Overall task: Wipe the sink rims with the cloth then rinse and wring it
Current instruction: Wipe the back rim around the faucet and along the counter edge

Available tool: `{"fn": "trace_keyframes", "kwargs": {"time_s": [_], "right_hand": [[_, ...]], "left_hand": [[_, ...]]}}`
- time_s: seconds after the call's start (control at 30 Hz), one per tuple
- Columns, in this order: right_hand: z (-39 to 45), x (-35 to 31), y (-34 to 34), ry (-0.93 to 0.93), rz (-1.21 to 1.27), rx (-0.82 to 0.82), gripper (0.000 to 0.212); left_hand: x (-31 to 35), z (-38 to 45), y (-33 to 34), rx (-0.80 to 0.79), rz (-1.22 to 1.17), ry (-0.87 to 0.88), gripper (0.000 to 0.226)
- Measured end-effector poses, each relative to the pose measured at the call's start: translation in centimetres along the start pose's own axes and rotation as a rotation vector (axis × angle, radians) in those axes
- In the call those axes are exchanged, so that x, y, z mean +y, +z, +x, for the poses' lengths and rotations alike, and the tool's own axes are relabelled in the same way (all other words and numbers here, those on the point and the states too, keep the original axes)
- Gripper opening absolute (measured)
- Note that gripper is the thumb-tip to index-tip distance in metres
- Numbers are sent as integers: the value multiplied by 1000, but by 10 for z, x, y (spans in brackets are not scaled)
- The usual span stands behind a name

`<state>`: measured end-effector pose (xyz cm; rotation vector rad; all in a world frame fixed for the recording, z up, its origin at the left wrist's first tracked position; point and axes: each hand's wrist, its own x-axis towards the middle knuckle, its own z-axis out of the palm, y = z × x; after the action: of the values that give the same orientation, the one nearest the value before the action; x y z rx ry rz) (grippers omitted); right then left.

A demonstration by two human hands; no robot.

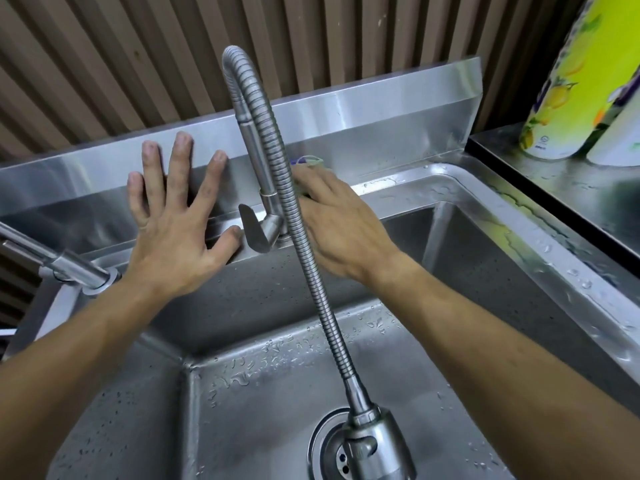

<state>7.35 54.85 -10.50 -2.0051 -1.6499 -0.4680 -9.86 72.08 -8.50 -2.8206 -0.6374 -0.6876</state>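
Two hands were up at the back rim [398,183] of the sink, and that was where we saw the risk. Our right hand [341,230] pressed the cloth [308,161] flat onto the rim just behind the faucet base [277,226]; only a small purple-green edge of cloth showed past the fingertips, so we couldn't tell whether the fingers were curled round it or just lying on top. Our left hand [173,216] was released, fingers spread, hovering by the backsplash [346,109] with the thumb just beside the lever [251,230].

Risks as we judged them:
- Left thumb could knock the lever and start water before the wipe was done. The spray head [375,434] hung low over the drain [332,441], so splash would likely stay in the basin.
- The hose [301,237] crossed right over our right wrist; a sweep to the left could snag on it or on the faucet base and drag the cloth out from under the palm.
- The rim was wet and beaded, so a flat press could let the cloth slide or bunch.
- The right rim sat near the bottles [568,84] on the counter [568,181]; a wide stroke there could clip them.
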Motion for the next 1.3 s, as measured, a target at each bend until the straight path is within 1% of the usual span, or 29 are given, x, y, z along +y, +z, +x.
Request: {"fn": "trace_keyframes", "kwargs": {"time_s": [0.1, 0.17, 0.23, 0.33, 0.37, 0.4, 0.47, 0.5, 0.53, 0.63, 0.7, 0.77, 0.87, 0.97, 1.0, 1.07, 1.13, 1.2, 1.3], "right_hand": [[-12, 2, -11, 133, -6, -69, 44], [-19, 5, -18, 228, -6, -86, 46], [-25, 7, -23, 307, -3, -65, 47], [-25, -9, -20, 423, -1, -25, 50], [-23, -17, -17, 420, 6, -35, 51], [-19, -23, -12, 368, 15, -69, 52], [-11, -28, -1, 190, 17, -167, 56], [-9, -26, 1, 124, 5, -206, 61], [-8, -21, -1, 98, -8, -236, 63], [-17, 1, -19, 135, -37, -255, 55], [-25, 17, -33, 209, -69, -230, 50], [-29, 28, -42, 313, -91, -196, 49], [-33, 30, -44, 479, -97, -145, 50], [-32, 29, -40, 660, -90, -44, 51], [-31, 28, -39, 715, -90, -30, 52], [-25, 23, -36, 805, -125, -62, 55], [-20, 17, -33, 842, -169, -114, 62], [-18, 19, -31, 843, -207, -152, 69], [-19, 29, -32, 826, -286, -204, 70]], "left_hand": [[0, -1, -2, -3, 10, -11, 92], [0, -2, -2, -2, 13, -10, 92], [0, -1, -2, -9, 12, -6, 92], [0, 0, -1, 2, 14, -3, 91], [0, -1, -1, 6, 17, -4, 91], [-1, -1, 0, 10, 19, -5, 91], [-1, -1, 1, 18, 21, -3, 91], [-1, 0, 1, 18, 24, -1, 91], [-1, 0, 1, 15, 26, 2, 91], [-1, 0, 1, 2, 23, 14, 89], [-3, -1, -1, 11, 52, 32, 87], [-5, 5, -9, 36, 120, 127, 85], [-4, 33, -27, 53, 227, 364, 76], [-1, 68, -40, 56, 277, 589, 71], [0, 80, -41, 44, 290, 662, 71], [6, 100, -35, 29, 321, 782, 69], [16, 118, -26, 48, 329, 853, 66], [26, 131, -17, 81, 345, 892, 64], [32, 144, -7, 129, 366, 943, 63]]}}
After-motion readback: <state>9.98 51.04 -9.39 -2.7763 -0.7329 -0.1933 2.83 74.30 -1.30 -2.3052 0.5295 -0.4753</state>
